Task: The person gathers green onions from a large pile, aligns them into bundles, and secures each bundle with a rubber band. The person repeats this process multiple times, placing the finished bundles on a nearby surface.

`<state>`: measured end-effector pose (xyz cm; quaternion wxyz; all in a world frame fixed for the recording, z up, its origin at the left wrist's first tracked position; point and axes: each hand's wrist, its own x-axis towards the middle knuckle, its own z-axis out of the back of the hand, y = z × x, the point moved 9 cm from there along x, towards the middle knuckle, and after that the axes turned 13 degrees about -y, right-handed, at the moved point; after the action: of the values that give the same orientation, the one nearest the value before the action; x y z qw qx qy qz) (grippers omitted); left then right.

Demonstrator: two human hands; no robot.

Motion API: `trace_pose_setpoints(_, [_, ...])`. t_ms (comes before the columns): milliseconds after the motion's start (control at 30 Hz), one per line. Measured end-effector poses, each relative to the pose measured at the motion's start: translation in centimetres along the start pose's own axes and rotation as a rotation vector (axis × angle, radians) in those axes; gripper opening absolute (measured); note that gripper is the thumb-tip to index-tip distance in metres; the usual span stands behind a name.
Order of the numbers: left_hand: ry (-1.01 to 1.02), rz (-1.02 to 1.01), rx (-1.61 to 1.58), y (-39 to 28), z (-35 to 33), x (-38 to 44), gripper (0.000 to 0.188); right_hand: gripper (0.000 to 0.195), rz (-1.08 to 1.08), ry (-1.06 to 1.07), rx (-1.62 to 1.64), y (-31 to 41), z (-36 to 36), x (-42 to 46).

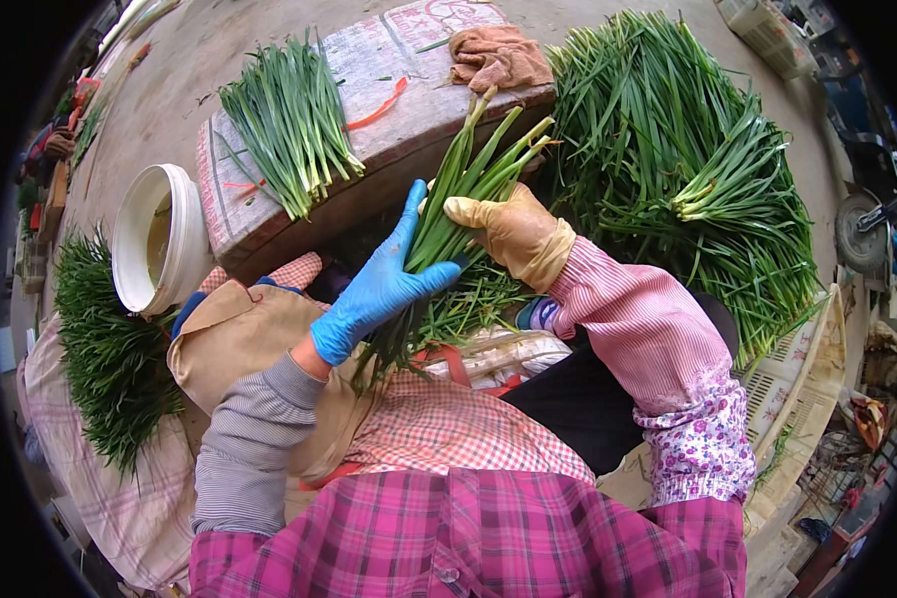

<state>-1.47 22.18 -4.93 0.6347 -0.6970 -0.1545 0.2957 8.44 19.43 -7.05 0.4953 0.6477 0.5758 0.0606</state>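
A bunch of garlic chives (448,217) lies across my left hand (389,276), which wears a blue glove; its thumb and fingers cradle the stalks. My right hand (519,228), in a pale yellowish rubber glove, grips the same bunch from the right, thumb on the stalks, near their pale root ends. The dark leaf tips hang down behind my left wrist. Beyond my hands, a sorted bundle of chives (291,123) rests on a cloth-covered block (407,105), beside an orange-red strip (380,108) and a crumpled brown cloth (497,58).
A large heap of chives (643,127) stands at the right, on a plastic crate (770,396). At the left are a white bucket (188,232) holding liquid and another pile of chives (112,359) on a pale checked cloth (112,508). Loose leaves (482,295) lie below my hands.
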Motion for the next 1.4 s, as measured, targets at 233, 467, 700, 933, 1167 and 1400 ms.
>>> trace_pose_setpoints(233, [-0.106, 0.386, -0.287, 2.8, 1.9, -0.5, 0.015, 0.022, 0.229, -0.147, -0.211, 5.5, 2.1, -0.1])
trace_pose_setpoints(467, [-0.172, 0.427, -0.302, 3.5, 3.6, -0.9, 0.011, 0.02, 0.679, -0.492, -0.329, 17.1, 11.0, -0.5])
trace_pose_setpoints(700, [-0.207, 0.377, -0.181, 2.7, 3.0, -1.0, 0.008, 0.018, 0.405, -0.13, -0.479, 9.8, 3.9, 0.8])
trace_pose_setpoints(933, [-0.134, 0.25, 0.049, 3.2, 2.4, -0.9, 0.018, 0.028, 0.713, 0.014, -0.665, 14.2, 1.9, -2.2])
trace_pose_setpoints(1167, [-0.26, -0.253, 0.656, 1.4, 2.9, -0.6, 0.032, 0.009, 0.39, 0.038, -0.83, 8.8, 1.5, -1.1])
trace_pose_setpoints(1400, [-0.301, -0.407, 0.672, 0.2, 4.8, -0.4, 0.035, 0.011, 0.498, -0.175, -0.93, 12.7, 5.7, -0.1])
